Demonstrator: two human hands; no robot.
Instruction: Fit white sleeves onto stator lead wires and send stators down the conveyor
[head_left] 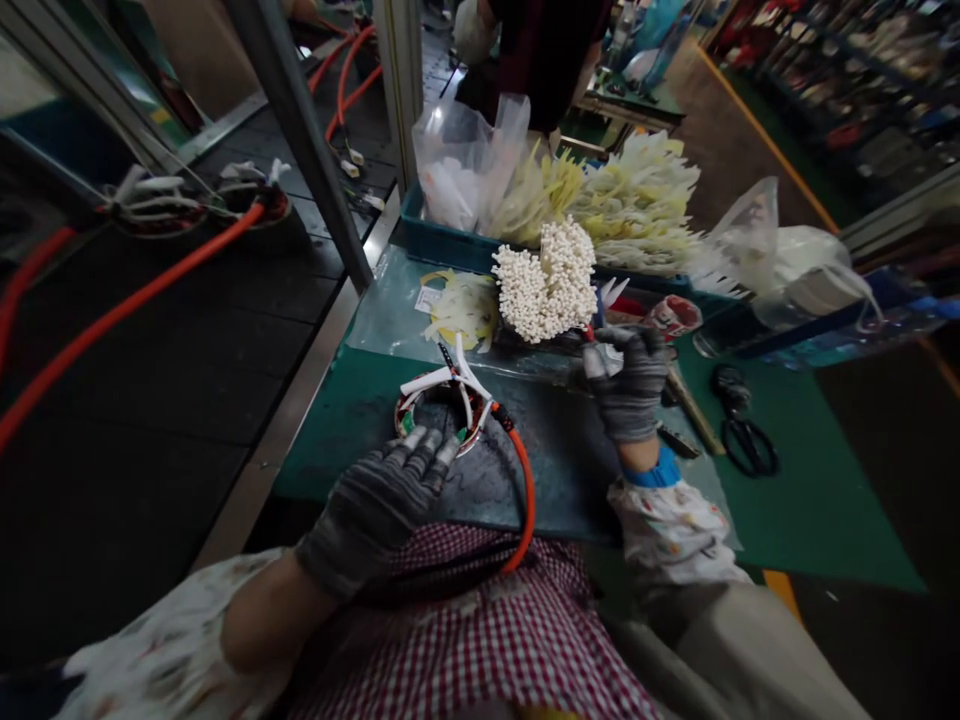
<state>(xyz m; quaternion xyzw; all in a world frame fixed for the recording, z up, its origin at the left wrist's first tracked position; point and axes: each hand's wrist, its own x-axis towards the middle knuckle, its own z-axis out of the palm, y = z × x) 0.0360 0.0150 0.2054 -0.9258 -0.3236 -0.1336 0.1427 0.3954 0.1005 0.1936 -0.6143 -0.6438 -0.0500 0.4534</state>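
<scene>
A ring-shaped motor stator [405, 412] with copper windings lies on the green work surface in front of me. White sleeved leads [469, 372] rise from it, and an orange cable [527, 480] runs from its right side toward my lap. My left hand [390, 495], in a grey striped glove with pale fingertips, rests with fingers stretched out on the stator's near rim. My right hand [628, 380], gloved alike, is closed with curled fingers beside the bundle of white thin sticks [544, 285]. A small red tip shows by its fingers; what they hold is hidden.
Behind the sticks, a teal tray [450, 240] holds plastic bags and yellowish-white sleeves [637, 205]. Black-handled scissors [742, 430] lie at right, near a wooden handle [694, 405]. More stators [251, 195] sit on the dark line at left, past a metal post. A person stands beyond.
</scene>
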